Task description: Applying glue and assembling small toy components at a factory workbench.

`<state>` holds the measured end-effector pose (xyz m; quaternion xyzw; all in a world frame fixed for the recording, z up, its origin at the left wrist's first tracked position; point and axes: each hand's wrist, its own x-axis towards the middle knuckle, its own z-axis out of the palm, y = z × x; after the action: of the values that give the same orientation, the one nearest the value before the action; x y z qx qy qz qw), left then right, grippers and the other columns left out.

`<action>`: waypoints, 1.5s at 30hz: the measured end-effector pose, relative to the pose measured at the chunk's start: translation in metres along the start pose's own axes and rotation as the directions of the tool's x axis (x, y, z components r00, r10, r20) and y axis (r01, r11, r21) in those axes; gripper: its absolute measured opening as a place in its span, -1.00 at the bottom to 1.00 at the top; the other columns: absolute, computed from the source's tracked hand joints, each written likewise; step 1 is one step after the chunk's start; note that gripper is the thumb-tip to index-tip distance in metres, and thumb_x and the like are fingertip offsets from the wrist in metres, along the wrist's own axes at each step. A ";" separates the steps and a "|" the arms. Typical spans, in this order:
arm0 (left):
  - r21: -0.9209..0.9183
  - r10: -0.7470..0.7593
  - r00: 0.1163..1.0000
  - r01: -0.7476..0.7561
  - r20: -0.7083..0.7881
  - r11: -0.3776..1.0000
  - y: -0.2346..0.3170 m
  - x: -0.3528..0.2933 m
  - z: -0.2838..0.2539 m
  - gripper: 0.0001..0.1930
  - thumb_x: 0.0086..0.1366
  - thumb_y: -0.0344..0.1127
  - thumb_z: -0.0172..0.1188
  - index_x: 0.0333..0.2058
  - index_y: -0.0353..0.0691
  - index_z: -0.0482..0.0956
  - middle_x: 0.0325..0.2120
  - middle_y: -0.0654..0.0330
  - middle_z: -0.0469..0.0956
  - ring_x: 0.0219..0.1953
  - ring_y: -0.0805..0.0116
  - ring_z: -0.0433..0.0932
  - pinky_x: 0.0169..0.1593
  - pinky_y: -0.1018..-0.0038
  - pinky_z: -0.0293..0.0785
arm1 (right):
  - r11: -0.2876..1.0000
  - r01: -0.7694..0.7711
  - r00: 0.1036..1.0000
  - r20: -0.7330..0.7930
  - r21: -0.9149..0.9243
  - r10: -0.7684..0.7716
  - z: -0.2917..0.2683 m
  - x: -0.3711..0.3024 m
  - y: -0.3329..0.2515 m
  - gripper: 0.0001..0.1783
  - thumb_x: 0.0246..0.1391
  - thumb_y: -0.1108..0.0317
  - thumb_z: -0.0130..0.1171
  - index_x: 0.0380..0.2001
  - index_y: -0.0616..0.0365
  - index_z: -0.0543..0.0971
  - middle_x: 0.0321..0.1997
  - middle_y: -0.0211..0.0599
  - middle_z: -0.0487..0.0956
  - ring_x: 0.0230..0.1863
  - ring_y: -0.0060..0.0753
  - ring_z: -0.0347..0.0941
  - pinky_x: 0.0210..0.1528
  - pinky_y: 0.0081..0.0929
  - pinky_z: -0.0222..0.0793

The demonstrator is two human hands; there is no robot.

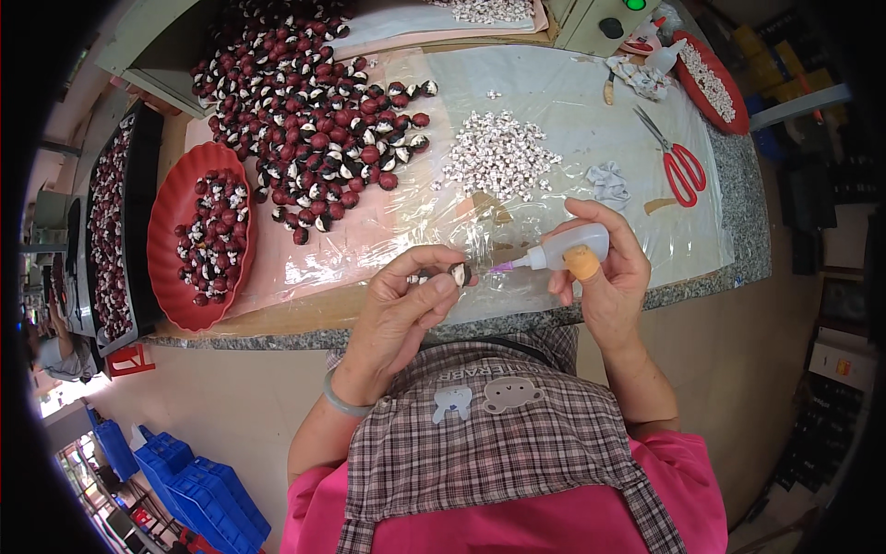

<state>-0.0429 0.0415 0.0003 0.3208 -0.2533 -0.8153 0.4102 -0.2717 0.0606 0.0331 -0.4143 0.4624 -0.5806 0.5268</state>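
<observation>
My left hand (399,309) pinches a small round black-and-white piece (459,274) between thumb and fingertips. A bit of something pale shows further in between those fingers, too small to make out. In my right hand (616,282) is a translucent squeeze bottle (565,247), lying nearly level. Its thin purple tip (501,267) points left at the piece, with a small gap between them. An orange finger cot (581,263) covers my right thumb. Beyond my hands lies a pile of tiny white pieces (498,152) with dark marks.
A large heap of dark red, black and white balls (314,120) spreads over the back left. Similar balls fill part of a red oval dish (166,268). At right lie red-handled scissors (683,174), a crumpled cloth (609,185) and a red dish of white pieces (734,115).
</observation>
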 end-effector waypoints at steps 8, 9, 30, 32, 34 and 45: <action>0.064 -0.010 1.000 0.011 -0.010 0.998 0.002 0.001 0.001 -0.71 0.31 -0.45 0.17 0.00 -0.31 0.53 -0.35 0.32 0.49 -0.52 0.68 0.22 -0.51 0.73 0.07 | 0.910 0.235 0.972 0.101 -0.343 -0.213 0.006 -0.008 -0.007 -0.50 0.21 0.36 0.14 0.16 0.32 0.35 -0.20 -0.12 0.59 -0.52 -0.61 0.46 -0.57 -0.75 0.31; 0.063 -0.011 1.000 0.011 -0.010 0.998 0.001 0.001 0.001 -0.71 0.31 -0.45 0.17 0.00 -0.31 0.53 -0.35 0.32 0.49 -0.52 0.68 0.22 -0.51 0.73 0.07 | 0.910 0.234 0.972 0.101 -0.343 -0.212 0.006 -0.008 -0.006 -0.50 0.21 0.36 0.14 0.16 0.32 0.35 -0.20 -0.12 0.59 -0.52 -0.61 0.46 -0.57 -0.75 0.31; 0.052 -0.051 0.998 0.050 0.021 0.997 -0.005 0.003 -0.001 -0.73 0.30 -0.43 0.19 -0.02 -0.29 0.56 -0.35 0.30 0.50 -0.53 0.68 0.20 -0.51 0.72 0.05 | 0.768 0.307 0.951 0.140 -0.562 -0.277 0.009 -0.010 -0.011 -0.50 0.06 0.32 0.32 0.04 0.32 0.49 -0.26 -0.09 0.63 -0.27 -0.31 0.61 -0.24 -0.49 0.51; 0.047 -0.050 0.998 0.049 0.029 0.998 -0.005 0.002 -0.002 -0.72 0.30 -0.42 0.19 -0.01 -0.29 0.55 -0.35 0.30 0.50 -0.53 0.68 0.20 -0.52 0.71 0.05 | 0.733 0.342 0.938 0.164 -0.588 -0.306 0.010 -0.010 -0.011 -0.50 0.05 0.31 0.33 0.03 0.31 0.49 -0.28 -0.10 0.63 -0.28 -0.31 0.61 -0.26 -0.49 0.51; 0.038 -0.054 0.998 0.052 0.028 0.998 -0.004 0.002 -0.002 -0.71 0.31 -0.42 0.19 -0.01 -0.29 0.55 -0.35 0.29 0.51 -0.53 0.68 0.20 -0.52 0.72 0.05 | 0.733 0.355 0.934 0.176 -0.580 -0.312 0.009 -0.009 -0.012 -0.51 0.04 0.32 0.33 0.02 0.31 0.50 -0.27 -0.10 0.63 -0.28 -0.32 0.61 -0.25 -0.49 0.51; 0.037 -0.064 0.998 0.063 0.024 0.997 -0.002 0.003 -0.002 -0.60 0.30 -0.38 0.16 0.09 -0.38 0.46 -0.26 0.09 0.54 -0.53 0.65 0.18 -0.46 0.74 0.14 | 0.979 -0.053 0.997 0.070 0.197 0.039 -0.028 0.018 0.000 -0.57 0.02 0.55 0.27 -0.06 0.22 0.32 -0.20 -0.21 0.50 -0.25 -0.32 0.57 -0.26 -0.50 0.53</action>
<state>-0.0440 0.0403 -0.0029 0.3257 -0.2629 -0.8273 0.3747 -0.3006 0.0451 0.0269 -0.3678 0.3939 -0.5975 0.5939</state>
